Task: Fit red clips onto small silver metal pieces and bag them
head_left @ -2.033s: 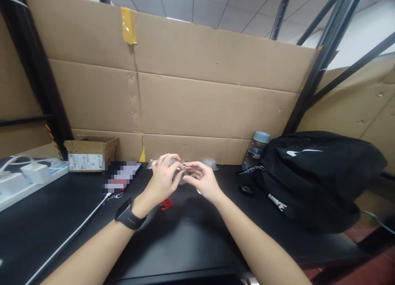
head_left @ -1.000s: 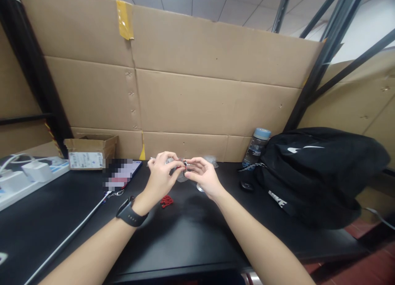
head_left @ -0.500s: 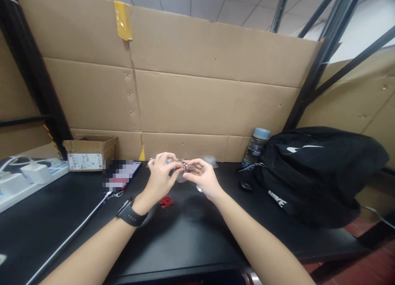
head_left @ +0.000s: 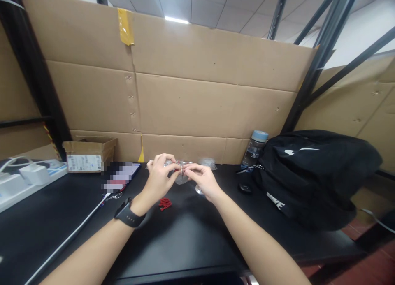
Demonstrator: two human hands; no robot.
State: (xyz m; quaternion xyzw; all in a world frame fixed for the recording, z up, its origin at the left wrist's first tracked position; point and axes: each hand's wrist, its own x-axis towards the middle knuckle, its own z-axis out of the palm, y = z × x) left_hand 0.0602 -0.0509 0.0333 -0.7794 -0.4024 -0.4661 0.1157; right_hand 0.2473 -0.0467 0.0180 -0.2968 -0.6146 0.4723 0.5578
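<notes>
Above the black table, my left hand [head_left: 159, 174] and my right hand [head_left: 202, 179] meet fingertip to fingertip. Between them is a small, thin, shiny ring-like piece [head_left: 182, 170], pinched by the left thumb and forefinger. The right thumb and fingers are pinched together at its other side; whether they grip the same piece is hidden. A little heap of red pieces [head_left: 165, 204] lies on the table below my left hand. Under my right hand rests a small round whitish disc [head_left: 198, 189], partly covered. Clear plastic bags [head_left: 207, 163] lie behind the hands.
At the left are a power strip [head_left: 46, 182] with chargers, a small cardboard box [head_left: 84, 163] and a phone [head_left: 129, 170] on a white cable. A bottle [head_left: 254, 150], a black mouse [head_left: 245, 188] and a black bag [head_left: 311, 182] occupy the right. A cardboard wall [head_left: 185, 104] closes the back.
The right fingers have drawn closer together and sit nearer the left fingertips. The camera view has shifted slightly. The heap of red pieces stays put on the table.
</notes>
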